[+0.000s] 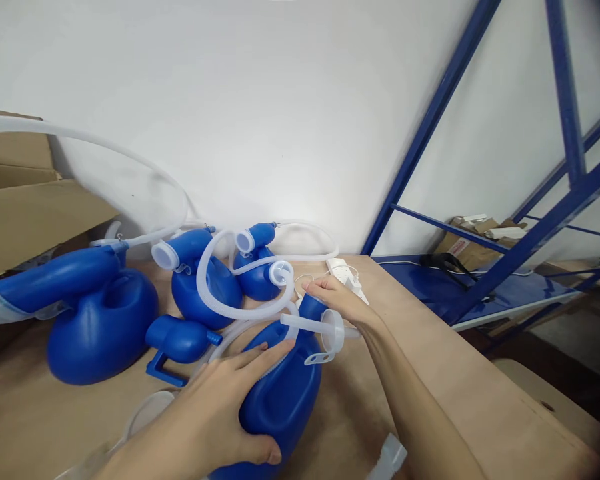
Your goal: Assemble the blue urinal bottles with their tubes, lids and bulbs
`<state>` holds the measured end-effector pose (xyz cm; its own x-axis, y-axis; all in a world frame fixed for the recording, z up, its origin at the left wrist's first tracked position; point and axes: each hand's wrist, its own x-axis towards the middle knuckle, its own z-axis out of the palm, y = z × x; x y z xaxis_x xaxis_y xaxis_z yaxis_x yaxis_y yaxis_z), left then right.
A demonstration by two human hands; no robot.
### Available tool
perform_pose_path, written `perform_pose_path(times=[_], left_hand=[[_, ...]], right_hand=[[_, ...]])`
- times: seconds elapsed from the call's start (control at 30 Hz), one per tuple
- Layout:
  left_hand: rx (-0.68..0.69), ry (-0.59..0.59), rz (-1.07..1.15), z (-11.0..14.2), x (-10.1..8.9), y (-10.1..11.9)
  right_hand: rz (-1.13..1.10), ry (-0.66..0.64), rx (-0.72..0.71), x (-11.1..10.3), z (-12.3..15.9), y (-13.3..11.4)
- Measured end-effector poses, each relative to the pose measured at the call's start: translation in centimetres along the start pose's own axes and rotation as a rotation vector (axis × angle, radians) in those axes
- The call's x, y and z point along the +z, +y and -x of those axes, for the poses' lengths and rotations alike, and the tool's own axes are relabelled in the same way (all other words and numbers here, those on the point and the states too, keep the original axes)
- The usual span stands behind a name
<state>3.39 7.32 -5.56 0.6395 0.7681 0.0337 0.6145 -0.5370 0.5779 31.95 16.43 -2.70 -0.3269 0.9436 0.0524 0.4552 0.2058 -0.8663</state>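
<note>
A blue plastic urine bottle [280,407] lies tilted on the table in front of me. My left hand [225,400] rests across its body, thumb and fingers wrapped round the side. At the far end, my right hand [337,298] grips the bottle's blue neck [311,307], its thumb on top and some fingers hidden. Close by the neck is a translucent white cap [333,331] with a tab and a short tube. A ribbed white hose [245,310] loops just beyond the left fingertips.
Several similar urine bottles stand at the left and back, including a large one [103,327]. A loose blue handled spout [180,340] lies among them. A cardboard box [30,213] is at left, a white power strip [347,279] behind, a blue metal frame [430,113] at right.
</note>
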Motion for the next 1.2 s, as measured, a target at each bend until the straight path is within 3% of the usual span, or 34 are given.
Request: perform_pose_path(times=[0.17, 0.33, 0.47, 0.6, 0.77, 0.83, 0.9, 1.03, 1.13, 1.2], left_hand=[[-0.050, -0.070, -0.025, 0.0, -0.7, 0.7], [-0.027, -0.017, -0.051, -0.1, 0.0, 0.8], [-0.059, 0.032, -0.172, -0.4, 1.8, 1.9], [0.049, 0.058, -0.149, 0.0, 3.3, 2.8], [0.085, 0.085, -0.020, 0.5, 3.4, 2.7], [0.055, 0.077, 0.045, 0.3, 2.9, 2.4], [0.025, 0.099, 0.100, 0.0, 2.3, 2.0], [0.060, 0.154, 0.127, -0.5, 0.6, 1.3], [0.122, 0.132, 0.032, -0.4, -0.6, 1.1], [0.142, 0.116, -0.037, -0.3, -1.3, 1.1]], right_hand=[[0.010, -0.010, 0.010, 0.0, 0.1, 0.0], [0.103, 0.053, 0.004, -0.3, 0.6, -0.9], [0.218, 0.079, -0.025, -1.6, 2.0, -3.1], [0.398, 0.046, -0.008, -2.8, 5.0, -6.3], [0.553, -0.041, 0.019, -1.5, 8.4, -8.9], [0.602, -0.111, 0.069, -0.7, 9.1, -8.8], [0.673, -0.097, 0.124, -0.4, 9.4, -8.0], [0.868, 0.122, 0.152, -1.7, 10.8, -5.3], [0.971, 0.252, -0.031, -2.2, 12.5, -4.1], [1.003, 0.278, -0.198, -1.4, 13.7, -3.9]])
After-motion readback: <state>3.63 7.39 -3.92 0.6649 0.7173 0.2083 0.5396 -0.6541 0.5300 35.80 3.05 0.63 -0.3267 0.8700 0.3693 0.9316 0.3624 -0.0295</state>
